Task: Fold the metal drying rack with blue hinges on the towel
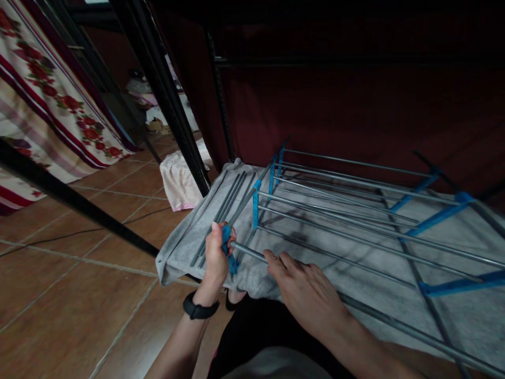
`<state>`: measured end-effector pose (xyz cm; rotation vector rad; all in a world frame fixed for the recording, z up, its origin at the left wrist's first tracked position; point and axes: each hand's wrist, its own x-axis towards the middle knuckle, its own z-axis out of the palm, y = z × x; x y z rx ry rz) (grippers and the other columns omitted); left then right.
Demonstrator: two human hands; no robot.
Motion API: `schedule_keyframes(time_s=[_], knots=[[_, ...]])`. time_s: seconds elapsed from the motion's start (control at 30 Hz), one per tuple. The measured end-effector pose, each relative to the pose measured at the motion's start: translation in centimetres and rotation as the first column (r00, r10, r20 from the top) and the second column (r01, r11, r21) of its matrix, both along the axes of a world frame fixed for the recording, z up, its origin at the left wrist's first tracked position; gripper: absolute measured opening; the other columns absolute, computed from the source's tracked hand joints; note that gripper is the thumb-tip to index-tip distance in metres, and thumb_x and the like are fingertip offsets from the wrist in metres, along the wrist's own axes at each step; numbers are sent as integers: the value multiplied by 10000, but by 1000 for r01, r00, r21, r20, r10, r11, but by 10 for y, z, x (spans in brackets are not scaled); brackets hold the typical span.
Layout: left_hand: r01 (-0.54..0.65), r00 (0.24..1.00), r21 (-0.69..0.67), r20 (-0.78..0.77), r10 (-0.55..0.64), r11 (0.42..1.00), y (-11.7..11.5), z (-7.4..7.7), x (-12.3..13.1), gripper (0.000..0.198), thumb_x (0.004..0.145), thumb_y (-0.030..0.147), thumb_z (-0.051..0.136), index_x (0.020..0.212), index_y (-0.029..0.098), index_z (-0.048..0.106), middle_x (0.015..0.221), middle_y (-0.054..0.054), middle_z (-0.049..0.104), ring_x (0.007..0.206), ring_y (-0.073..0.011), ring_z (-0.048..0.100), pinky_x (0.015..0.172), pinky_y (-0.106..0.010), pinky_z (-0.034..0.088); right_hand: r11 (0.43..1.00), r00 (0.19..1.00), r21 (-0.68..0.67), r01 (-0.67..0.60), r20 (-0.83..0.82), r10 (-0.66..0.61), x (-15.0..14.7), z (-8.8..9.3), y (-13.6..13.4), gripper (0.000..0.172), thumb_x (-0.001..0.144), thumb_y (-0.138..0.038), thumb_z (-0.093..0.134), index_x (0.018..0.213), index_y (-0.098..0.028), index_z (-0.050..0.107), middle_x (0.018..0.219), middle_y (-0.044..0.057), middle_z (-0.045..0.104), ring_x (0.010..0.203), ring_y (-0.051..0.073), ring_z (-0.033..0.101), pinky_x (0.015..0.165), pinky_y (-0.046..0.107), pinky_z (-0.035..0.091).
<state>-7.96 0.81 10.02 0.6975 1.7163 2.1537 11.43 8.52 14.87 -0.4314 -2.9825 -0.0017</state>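
Note:
My left hand (216,251) is closed around a blue plastic connector (226,239) on the near left corner of a partly assembled rack of grey metal tubes. My right hand (302,287) grips a long metal tube (371,314), whose left end lies against that connector. Whether the tube end sits inside the connector cannot be made out. Farther back, more blue connectors (255,208) hold several tubes running to the right. Blue connectors (440,216) also show at the rack's right side. Beside my left hand, several loose tubes (229,195) lie on the grey cloth (177,252).
A black metal post (169,100) rises at the left of the cloth-covered surface, and a slanted black bar (79,205) crosses the left side. A dark red panel (335,110) stands behind. Floral curtains (59,100) hang at the left over a tiled floor (59,305). A striped cloth (179,179) touches the floor.

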Motion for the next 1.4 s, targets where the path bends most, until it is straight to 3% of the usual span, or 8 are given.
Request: schedule_keyframes(time_s=[0.17,0.43,0.8,1.2,1.4], knots=[[7,997,25,73,-9,1000,1,6,4,653,911,732,277,607,193,483,530,5,376,459,-112,318,428,-259,235,1000,1000,-2,12,21,-12,-3,1,-2,508,932,-70,446,1421,-208,440,1140,81,677,807,164,699,656,305,484],[-58,989,-53,131,64,997,3,6,7,661,905,727,311,692,171,597,543,-8,459,473,-113,375,409,-238,263,1000,1000,0,7,20,-7,-4,3,-6,546,912,-62,463,1436,-210,423,1177,93,667,807,162,697,659,302,484],[-35,994,-4,106,35,999,2,7,8,615,934,672,343,641,176,558,529,-6,456,496,-115,411,458,-237,310,1000,1000,-13,7,27,-6,-5,-1,-7,440,977,-139,434,1410,-217,446,1131,80,677,792,165,697,657,304,484],[-37,985,-15,168,39,999,1,-1,2,585,888,713,397,759,180,601,589,-6,503,495,-122,428,413,-232,284,1000,1000,0,5,4,-5,-8,2,-7,433,964,-123,453,1389,-205,464,1159,89,685,828,158,695,673,293,479],[-6,996,-61,86,11,998,-1,-1,0,624,926,685,316,730,168,606,533,9,446,458,-109,376,411,-226,278,999,997,46,-3,-72,6,-2,-5,-10,487,917,-67,479,1394,-162,457,1219,109,660,928,181,666,736,312,497]])
